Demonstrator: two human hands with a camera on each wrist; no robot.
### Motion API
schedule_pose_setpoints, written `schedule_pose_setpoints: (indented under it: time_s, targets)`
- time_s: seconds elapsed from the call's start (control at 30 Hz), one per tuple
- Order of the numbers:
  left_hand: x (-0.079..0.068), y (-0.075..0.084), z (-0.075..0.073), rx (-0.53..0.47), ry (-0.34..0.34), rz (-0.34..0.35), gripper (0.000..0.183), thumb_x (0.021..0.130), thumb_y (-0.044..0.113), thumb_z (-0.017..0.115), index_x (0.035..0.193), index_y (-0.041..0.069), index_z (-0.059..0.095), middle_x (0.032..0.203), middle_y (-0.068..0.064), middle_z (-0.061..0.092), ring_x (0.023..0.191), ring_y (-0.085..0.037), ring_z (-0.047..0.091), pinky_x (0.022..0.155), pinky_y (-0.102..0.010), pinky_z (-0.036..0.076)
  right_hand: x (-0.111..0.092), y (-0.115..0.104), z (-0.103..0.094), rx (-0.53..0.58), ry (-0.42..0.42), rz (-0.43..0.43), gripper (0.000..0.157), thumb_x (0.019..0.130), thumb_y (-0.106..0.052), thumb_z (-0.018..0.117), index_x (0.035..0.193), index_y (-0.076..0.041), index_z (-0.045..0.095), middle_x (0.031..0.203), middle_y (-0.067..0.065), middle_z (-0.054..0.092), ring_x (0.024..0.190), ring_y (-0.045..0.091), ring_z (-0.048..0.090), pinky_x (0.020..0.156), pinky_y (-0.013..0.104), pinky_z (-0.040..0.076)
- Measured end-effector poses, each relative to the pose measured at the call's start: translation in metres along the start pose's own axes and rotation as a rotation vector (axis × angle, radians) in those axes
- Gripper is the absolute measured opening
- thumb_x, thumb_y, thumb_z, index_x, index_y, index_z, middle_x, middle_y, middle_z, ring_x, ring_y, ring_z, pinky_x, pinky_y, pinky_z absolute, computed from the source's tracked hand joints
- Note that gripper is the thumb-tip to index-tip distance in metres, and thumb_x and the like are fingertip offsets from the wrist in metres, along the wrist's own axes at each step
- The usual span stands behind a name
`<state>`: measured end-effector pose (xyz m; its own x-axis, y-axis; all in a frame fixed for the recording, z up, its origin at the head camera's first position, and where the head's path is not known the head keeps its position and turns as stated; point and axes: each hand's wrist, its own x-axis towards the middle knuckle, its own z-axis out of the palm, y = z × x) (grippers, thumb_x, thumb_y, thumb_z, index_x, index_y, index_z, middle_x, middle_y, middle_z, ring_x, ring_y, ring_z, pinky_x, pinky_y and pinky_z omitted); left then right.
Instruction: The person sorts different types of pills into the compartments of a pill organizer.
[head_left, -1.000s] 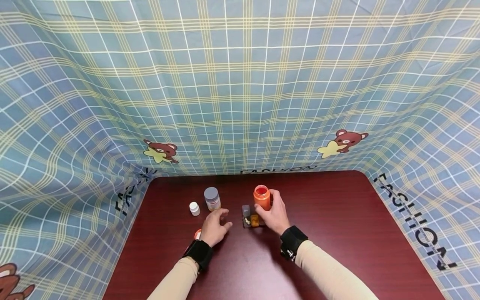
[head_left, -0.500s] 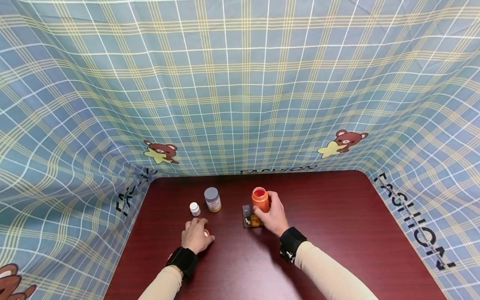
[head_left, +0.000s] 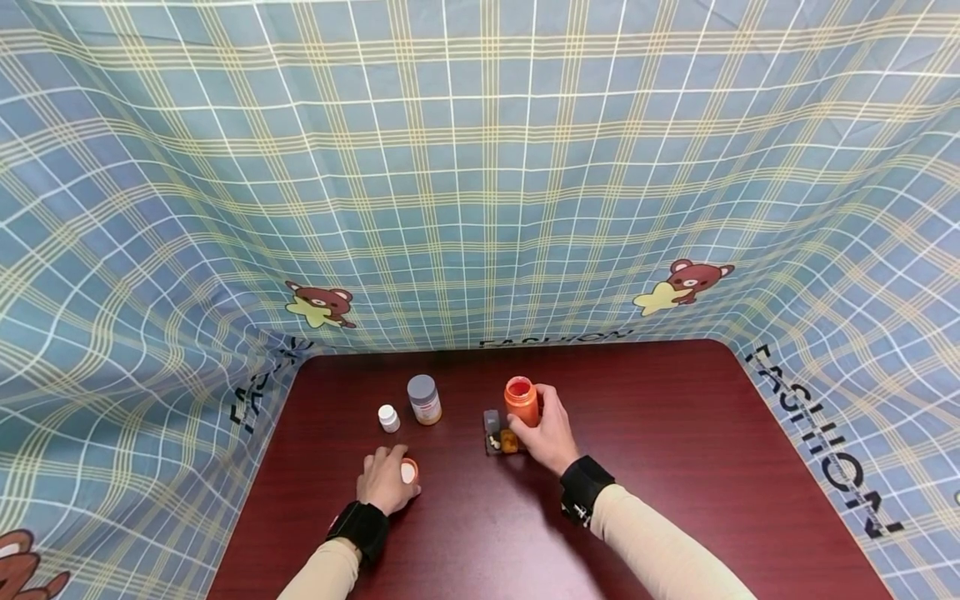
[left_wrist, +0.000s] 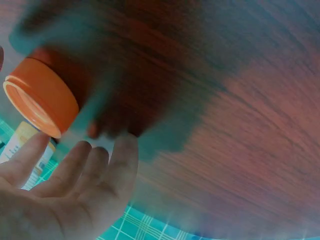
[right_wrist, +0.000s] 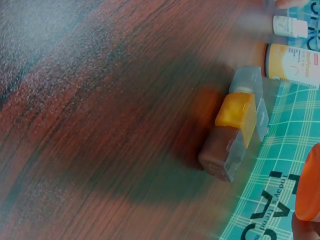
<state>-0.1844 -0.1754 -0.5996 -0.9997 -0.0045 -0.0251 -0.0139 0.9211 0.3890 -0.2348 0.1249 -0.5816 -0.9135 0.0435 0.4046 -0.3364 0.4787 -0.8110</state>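
Note:
My left hand (head_left: 384, 481) is at an orange screw cap (head_left: 408, 472) on the left of the table, its white inside facing up. In the left wrist view a fingertip meets the rim of the cap (left_wrist: 42, 100), with the thumb just at the frame's edge. My right hand (head_left: 551, 432) grips an uncapped orange bottle (head_left: 522, 406), mouth upward. Left of and below this bottle sits a small pill organizer (head_left: 492, 422) with grey, amber and brown parts; pale pills (head_left: 494, 442) show in one compartment. The right wrist view shows the organizer (right_wrist: 235, 117) from the side.
A grey-lidded bottle (head_left: 425, 400) with a yellowish base and a small white bottle (head_left: 388, 418) stand beyond my left hand. The dark red table (head_left: 637, 392) ends at a checked cloth (head_left: 480, 208) hung on three sides.
My left hand has moved left and down from beside the grey-lidded bottle to the orange cap, with fingers now around it. My right hand has lowered slightly with the orange bottle.

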Motion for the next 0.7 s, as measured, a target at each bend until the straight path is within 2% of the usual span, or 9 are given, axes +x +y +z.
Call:
schedule_pose_setpoints:
  time_s: [0.13,0.47,0.7]
  targets:
    - [-0.001,-0.0029,0.0021,0.009,-0.013,-0.004,0.072,0.06,0.023,0.087,0.126,0.01,0.059,0.115,-0.02,0.054,0.104,-0.041,0.048,0.073,-0.059,0.046,-0.0007,-0.0002,-0.0006,0.001,-0.003,-0.001,0.059,0.071,-0.018,0.081,0.118,-0.007,0.048,0.107,0.008,0.057,0.094,0.021,0.056,0.073,0.037,0.05]
    - [-0.0037,-0.0046,0.0011,-0.012,0.033,0.038,0.063,0.059,0.015,0.086,0.119,0.011,0.065,0.107,-0.017,0.056,0.097,-0.039,0.052,0.065,-0.053,0.049,-0.0014,0.0004,-0.0007,-0.015,0.001,-0.006,0.058,0.07,-0.019,0.08,0.117,-0.006,0.048,0.106,0.008,0.057,0.095,0.022,0.056,0.08,0.041,0.049]
    - [-0.0027,-0.006,0.0034,-0.008,0.054,0.059,0.064,0.058,0.014,0.086,0.118,0.008,0.064,0.106,-0.017,0.058,0.095,-0.039,0.053,0.065,-0.052,0.049,-0.0035,0.0009,-0.0005,-0.01,-0.006,-0.002,0.058,0.071,-0.02,0.08,0.118,-0.008,0.048,0.107,0.007,0.058,0.095,0.021,0.057,0.08,0.041,0.049]
